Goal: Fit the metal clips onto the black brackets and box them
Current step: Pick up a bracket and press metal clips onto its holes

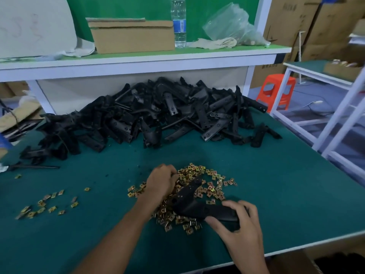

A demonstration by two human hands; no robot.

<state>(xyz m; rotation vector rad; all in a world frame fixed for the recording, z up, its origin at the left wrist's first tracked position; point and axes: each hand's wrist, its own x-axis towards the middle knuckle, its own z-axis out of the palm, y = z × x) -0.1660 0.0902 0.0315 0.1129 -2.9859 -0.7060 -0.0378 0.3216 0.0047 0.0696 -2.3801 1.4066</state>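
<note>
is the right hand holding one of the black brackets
Yes, the right hand grips one end of a black bracket that lies over the pile of metal clips.

A green worktop [266, 175] is seen. Black brackets [150, 115] are piled along its far edge. Metal clips [209, 186] are heaped towards the near edge, and loose clips [47, 204] are scattered near the left edge.

No text can be read with any certainty. The water bottle [178, 22] at 12 o'clock carries a blue label [180, 26] whose print is too small to make out. The stacked cartons [292, 18] at 2 o'clock bear faint printed characters, blurred beyond reading. A lower carton [264, 76] behind the shelf leg shows a row of dark characters, equally illegible.
</note>
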